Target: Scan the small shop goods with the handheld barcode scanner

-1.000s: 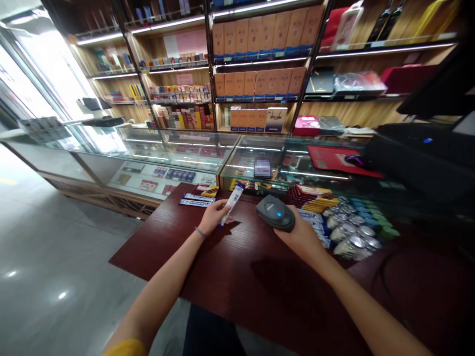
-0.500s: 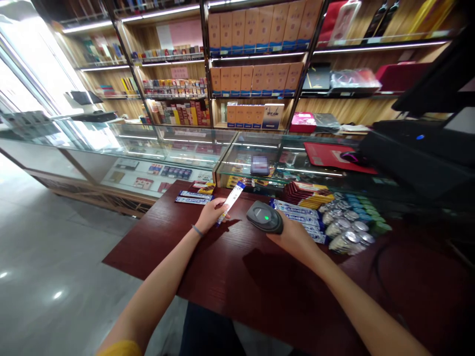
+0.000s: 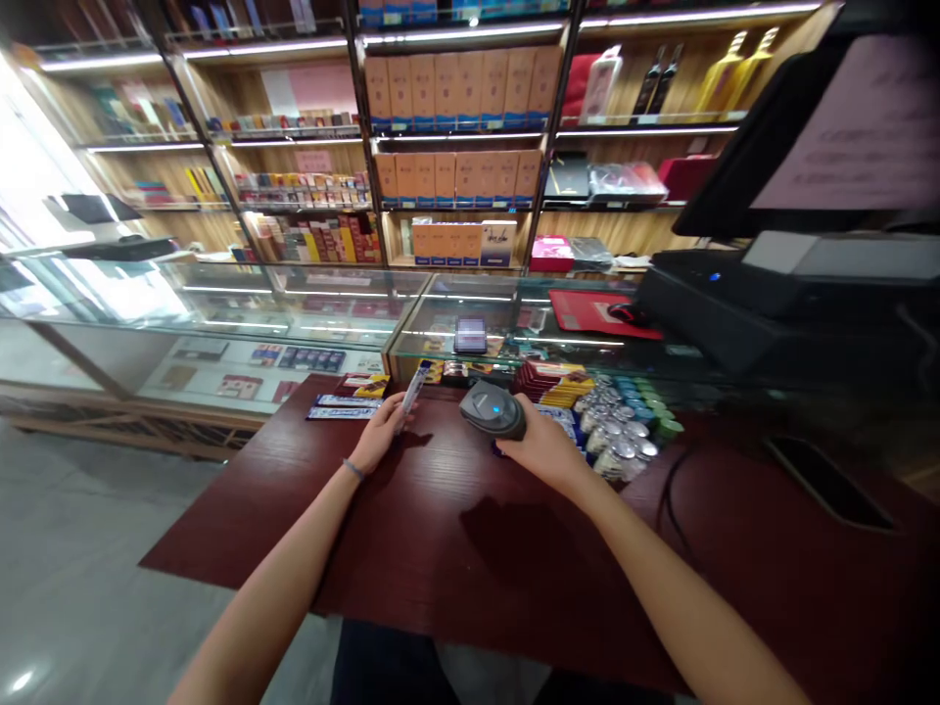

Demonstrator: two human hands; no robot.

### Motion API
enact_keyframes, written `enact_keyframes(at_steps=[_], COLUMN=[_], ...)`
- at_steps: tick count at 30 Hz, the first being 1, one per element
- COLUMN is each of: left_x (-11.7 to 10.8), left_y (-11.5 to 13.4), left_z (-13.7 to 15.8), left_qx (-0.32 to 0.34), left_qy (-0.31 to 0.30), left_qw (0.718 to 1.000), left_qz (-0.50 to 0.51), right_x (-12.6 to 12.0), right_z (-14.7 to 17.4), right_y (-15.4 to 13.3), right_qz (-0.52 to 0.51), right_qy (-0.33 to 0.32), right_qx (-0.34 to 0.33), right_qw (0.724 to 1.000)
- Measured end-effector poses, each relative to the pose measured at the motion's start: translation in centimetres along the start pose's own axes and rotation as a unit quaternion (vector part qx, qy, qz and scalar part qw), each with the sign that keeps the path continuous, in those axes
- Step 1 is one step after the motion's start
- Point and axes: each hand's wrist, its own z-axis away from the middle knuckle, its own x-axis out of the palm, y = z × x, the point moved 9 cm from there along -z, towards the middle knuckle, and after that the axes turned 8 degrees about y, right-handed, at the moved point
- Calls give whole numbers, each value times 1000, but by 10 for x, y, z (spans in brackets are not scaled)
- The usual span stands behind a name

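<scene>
My left hand [image 3: 378, 434] pinches a slim blue-and-white packet [image 3: 415, 386], held tilted and nearly edge-on above the dark red table [image 3: 411, 519]. In my right hand [image 3: 547, 446] is a dark grey barcode scanner [image 3: 491, 409], a small blue light glowing on its top; its handle is hidden by the fingers. Left of my left hand lie two similar blue-and-white packets [image 3: 344, 406], with a brown-and-yellow packet [image 3: 365, 384] behind them. More blue-and-white packets [image 3: 562, 421] lie partly hidden behind my right hand.
Behind my right hand are stacked red-and-yellow packets [image 3: 550, 380] and rows of small silver-topped containers [image 3: 617, 431]. A phone [image 3: 829, 480] and a black cable [image 3: 670, 494] lie at right, below a monitor [image 3: 764, 147]. A glass display counter [image 3: 441, 308] borders the table's far side.
The packet in my left hand has turned from showing its white face to nearly edge-on. The scanner's light has gone from green to blue. My view has swung right.
</scene>
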Motion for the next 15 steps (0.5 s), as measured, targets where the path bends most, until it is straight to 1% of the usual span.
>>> enact_keyframes(at_steps=[2, 4, 7, 11, 15], left_x=[1, 7, 24, 65, 119], left_y=[10, 21, 39, 67, 78], left_z=[-3, -5, -3, 7, 15], left_qx=[64, 111, 173, 270, 320], left_qy=[2, 2, -5, -26, -66], left_qw=[997, 987, 962, 917, 888], left_qz=[-52, -115, -212, -292, -324], right_x=[-12, -26, -52, -88, -122], right_z=[-3, -6, -10, -9, -4], right_y=[3, 8, 15, 23, 30], right_qz=[-14, -39, -77, -100, -145], right_qy=[24, 52, 94, 129, 162], right_qx=[-4, -9, -14, 7, 18], right_qw=[1000, 998, 992, 986, 976])
